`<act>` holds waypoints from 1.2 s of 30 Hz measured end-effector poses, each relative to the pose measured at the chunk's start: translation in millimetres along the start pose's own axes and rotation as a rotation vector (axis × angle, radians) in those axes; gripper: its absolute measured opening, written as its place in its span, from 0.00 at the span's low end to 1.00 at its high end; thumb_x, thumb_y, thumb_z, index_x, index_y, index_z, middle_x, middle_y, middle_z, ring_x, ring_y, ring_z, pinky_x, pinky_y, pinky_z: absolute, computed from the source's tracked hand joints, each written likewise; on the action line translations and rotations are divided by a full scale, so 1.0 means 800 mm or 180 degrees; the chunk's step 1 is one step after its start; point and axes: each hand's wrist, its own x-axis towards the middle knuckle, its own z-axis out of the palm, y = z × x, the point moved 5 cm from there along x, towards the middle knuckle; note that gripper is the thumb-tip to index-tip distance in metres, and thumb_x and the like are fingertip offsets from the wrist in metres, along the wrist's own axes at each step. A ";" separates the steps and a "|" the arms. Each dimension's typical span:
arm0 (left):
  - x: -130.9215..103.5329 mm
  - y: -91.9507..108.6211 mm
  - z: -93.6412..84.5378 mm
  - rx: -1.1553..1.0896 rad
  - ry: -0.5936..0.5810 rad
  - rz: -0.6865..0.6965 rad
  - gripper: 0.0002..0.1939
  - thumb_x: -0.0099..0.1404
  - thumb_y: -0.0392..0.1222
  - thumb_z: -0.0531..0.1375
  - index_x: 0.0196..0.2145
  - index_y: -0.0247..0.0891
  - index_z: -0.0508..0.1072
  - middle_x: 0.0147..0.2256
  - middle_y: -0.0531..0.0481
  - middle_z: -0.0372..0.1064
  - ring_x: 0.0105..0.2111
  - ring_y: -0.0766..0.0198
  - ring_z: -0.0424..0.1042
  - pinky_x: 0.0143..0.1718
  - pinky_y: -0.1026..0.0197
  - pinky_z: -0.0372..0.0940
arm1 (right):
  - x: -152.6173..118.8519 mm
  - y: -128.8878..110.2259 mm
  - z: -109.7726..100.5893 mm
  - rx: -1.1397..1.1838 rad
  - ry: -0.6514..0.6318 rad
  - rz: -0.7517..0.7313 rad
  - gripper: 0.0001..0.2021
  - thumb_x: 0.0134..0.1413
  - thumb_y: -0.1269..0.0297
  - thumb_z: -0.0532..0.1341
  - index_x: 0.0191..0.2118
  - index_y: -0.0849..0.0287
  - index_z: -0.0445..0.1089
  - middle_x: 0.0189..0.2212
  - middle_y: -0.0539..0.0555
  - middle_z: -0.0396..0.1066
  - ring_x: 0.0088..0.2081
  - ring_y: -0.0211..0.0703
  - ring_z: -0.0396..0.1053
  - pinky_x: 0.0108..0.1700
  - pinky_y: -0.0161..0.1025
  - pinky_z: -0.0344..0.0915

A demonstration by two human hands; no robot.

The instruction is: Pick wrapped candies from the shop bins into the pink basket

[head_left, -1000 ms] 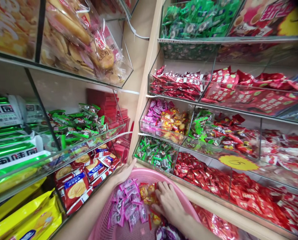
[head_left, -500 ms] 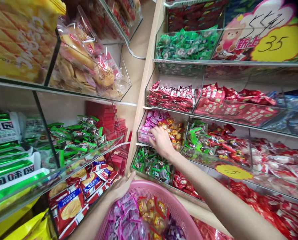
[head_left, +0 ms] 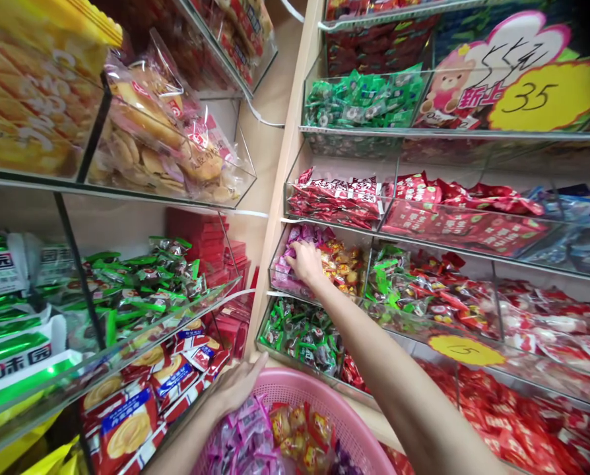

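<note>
My right hand point(head_left: 306, 262) reaches into a clear shelf bin point(head_left: 282, 280) at the middle of the view. Its fingers are bent round purple-wrapped candies point(head_left: 311, 233) there; the fingertips are partly hidden. Yellow-and-red wrapped candies point(head_left: 342, 264) lie just right of the hand in the same bin. Lower down, my left hand point(head_left: 238, 389) grips the left rim of a pink plastic basket point(head_left: 344, 408), its outer fingers hidden. Inside the basket are purple-pink wrapped candies point(head_left: 245, 439), gold-and-red packets point(head_left: 302, 429) and dark purple candies point(head_left: 344, 462).
Below my right hand is a bin of green-wrapped candies point(head_left: 299, 333). A wooden post point(head_left: 275, 198) divides the shelves. Left stand biscuit packets point(head_left: 127, 422) and green-wrapped sweets point(head_left: 151, 280) behind clear panels. A yellow price tag point(head_left: 466, 349) sticks out at right.
My right hand has moved slightly left and deeper into the purple candies. My left hand stays on the basket rim. The view has shifted slightly.
</note>
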 end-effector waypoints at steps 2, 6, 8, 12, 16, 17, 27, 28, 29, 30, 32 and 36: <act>0.001 -0.002 0.001 0.0010 0.0012 -0.0026 0.43 0.56 0.70 0.31 0.48 0.42 0.70 0.49 0.43 0.68 0.53 0.45 0.61 0.51 0.47 0.55 | -0.002 0.001 -0.002 0.0031 0.0030 -0.0014 0.12 0.56 0.60 0.54 0.44 0.56 0.65 0.43 0.57 0.64 0.45 0.51 0.57 0.43 0.45 0.53; 0.005 -0.008 0.005 0.0024 -0.0006 -0.0054 0.43 0.56 0.70 0.32 0.48 0.42 0.70 0.49 0.43 0.67 0.54 0.44 0.59 0.52 0.47 0.54 | -0.006 0.003 -0.010 0.0292 0.0245 0.0109 0.12 0.57 0.59 0.53 0.43 0.57 0.65 0.42 0.57 0.65 0.46 0.51 0.57 0.42 0.45 0.53; 0.007 -0.011 0.008 0.0032 -0.0018 -0.0069 0.43 0.56 0.70 0.32 0.48 0.42 0.70 0.50 0.43 0.66 0.54 0.45 0.59 0.52 0.48 0.55 | -0.008 0.008 -0.014 0.0540 0.0421 0.0282 0.12 0.56 0.58 0.52 0.43 0.57 0.66 0.41 0.57 0.65 0.45 0.51 0.57 0.42 0.45 0.54; 0.010 -0.014 0.011 0.0061 -0.0007 -0.0057 0.43 0.56 0.70 0.32 0.47 0.41 0.71 0.51 0.41 0.66 0.53 0.46 0.61 0.52 0.49 0.55 | -0.009 0.024 -0.018 0.1071 0.0821 0.0666 0.14 0.55 0.57 0.53 0.43 0.57 0.67 0.42 0.56 0.66 0.45 0.50 0.58 0.44 0.45 0.55; 0.007 -0.009 0.008 0.0113 0.0017 -0.0021 0.43 0.56 0.70 0.31 0.47 0.41 0.70 0.49 0.40 0.68 0.52 0.46 0.62 0.51 0.49 0.55 | -0.009 0.033 -0.018 0.1584 0.1006 0.0802 0.14 0.52 0.58 0.56 0.42 0.59 0.68 0.39 0.56 0.68 0.41 0.48 0.61 0.43 0.44 0.56; 0.005 -0.006 0.007 0.0118 0.0008 0.0006 0.43 0.56 0.70 0.31 0.46 0.41 0.71 0.48 0.40 0.68 0.51 0.46 0.63 0.51 0.49 0.55 | -0.010 0.033 -0.020 0.1665 0.1093 0.0763 0.14 0.51 0.58 0.56 0.41 0.59 0.68 0.38 0.56 0.68 0.40 0.48 0.61 0.43 0.43 0.57; 0.005 -0.012 0.008 0.0118 0.0010 -0.0128 0.44 0.56 0.70 0.31 0.45 0.40 0.72 0.48 0.41 0.68 0.51 0.47 0.64 0.50 0.51 0.56 | -0.066 0.010 -0.068 0.1868 0.2095 -0.0066 0.11 0.53 0.61 0.57 0.42 0.58 0.66 0.39 0.55 0.67 0.43 0.44 0.62 0.47 0.43 0.56; 0.006 -0.015 0.009 0.0079 0.0009 -0.0141 0.44 0.56 0.70 0.31 0.46 0.39 0.71 0.49 0.41 0.68 0.51 0.48 0.64 0.50 0.52 0.56 | -0.085 0.005 -0.070 0.1933 0.2060 -0.0172 0.11 0.54 0.61 0.57 0.43 0.58 0.66 0.40 0.54 0.67 0.44 0.44 0.62 0.48 0.44 0.56; 0.008 -0.018 0.010 0.0040 0.0010 -0.0151 0.44 0.56 0.70 0.32 0.47 0.39 0.71 0.50 0.41 0.67 0.51 0.49 0.64 0.50 0.53 0.56 | -0.106 0.000 -0.070 0.2007 0.1963 -0.0265 0.11 0.54 0.62 0.57 0.43 0.57 0.66 0.41 0.54 0.67 0.44 0.44 0.62 0.49 0.44 0.56; 0.009 -0.021 0.011 0.0008 0.0012 -0.0164 0.44 0.55 0.70 0.32 0.48 0.38 0.70 0.50 0.41 0.66 0.52 0.49 0.63 0.51 0.54 0.56 | -0.130 -0.004 -0.067 0.2090 0.1810 -0.0351 0.11 0.54 0.63 0.57 0.44 0.56 0.66 0.41 0.54 0.67 0.45 0.44 0.62 0.48 0.44 0.56; 0.011 -0.025 0.013 -0.0027 0.0016 -0.0177 0.45 0.55 0.71 0.32 0.49 0.38 0.70 0.51 0.41 0.66 0.52 0.48 0.63 0.51 0.53 0.56 | -0.180 -0.012 -0.051 0.2269 0.1269 -0.0468 0.12 0.54 0.64 0.58 0.45 0.55 0.65 0.41 0.53 0.67 0.45 0.44 0.63 0.48 0.45 0.57; 0.013 -0.024 0.015 -0.0024 0.0010 -0.0069 0.43 0.55 0.71 0.32 0.48 0.42 0.70 0.50 0.43 0.67 0.51 0.49 0.63 0.51 0.52 0.56 | -0.271 -0.017 0.002 0.2678 0.0077 -0.0248 0.12 0.54 0.62 0.58 0.45 0.54 0.66 0.41 0.54 0.67 0.44 0.45 0.63 0.47 0.44 0.59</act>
